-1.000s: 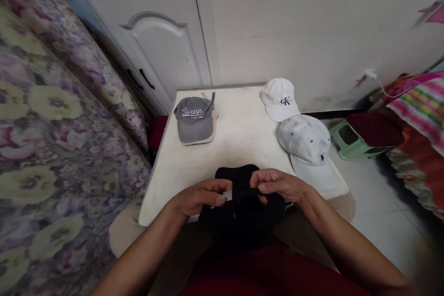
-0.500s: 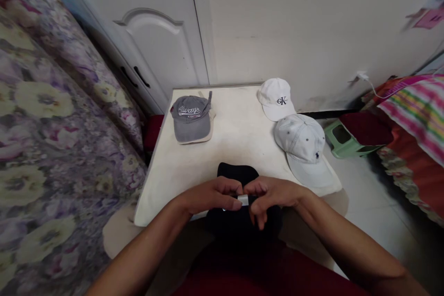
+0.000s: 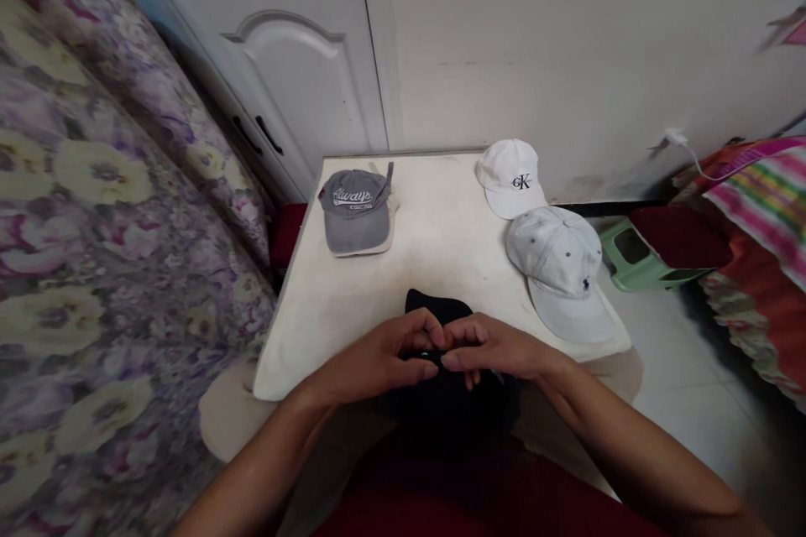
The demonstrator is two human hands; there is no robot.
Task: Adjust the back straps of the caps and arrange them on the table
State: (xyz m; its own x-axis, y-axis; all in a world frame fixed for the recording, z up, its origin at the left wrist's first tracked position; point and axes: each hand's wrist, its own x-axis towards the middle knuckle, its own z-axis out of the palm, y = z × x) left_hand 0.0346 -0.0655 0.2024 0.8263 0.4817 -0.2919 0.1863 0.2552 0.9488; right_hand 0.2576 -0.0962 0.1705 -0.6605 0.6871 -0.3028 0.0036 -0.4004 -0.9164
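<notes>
A black cap [image 3: 434, 394] rests at the near edge of the table, partly over my lap, its brim toward the table. Both my hands meet above it, fingertips close together. My left hand [image 3: 406, 352] pinches part of the black cap between thumb and curled fingers. From the other side, my right hand [image 3: 484, 344] grips it with the thumb pressed down and fingers bent. The small part between my fingertips is mostly covered. A grey cap [image 3: 357, 214] with white lettering lies at the table's left, on top of a beige one [image 3: 391, 226].
At the right of the white table [image 3: 434, 247] sit a white cap [image 3: 511, 176] and a pale denim-like cap [image 3: 557, 264]. A floral curtain [image 3: 126, 226] hangs at left. Behind are a cabinet [image 3: 290, 50] and wall; a green stool [image 3: 639, 264] stands right.
The small pale piece that showed between my hands is now covered. My right thumb has moved in beside the left thumb. The whole view has shifted slightly, and the other caps stay put.
</notes>
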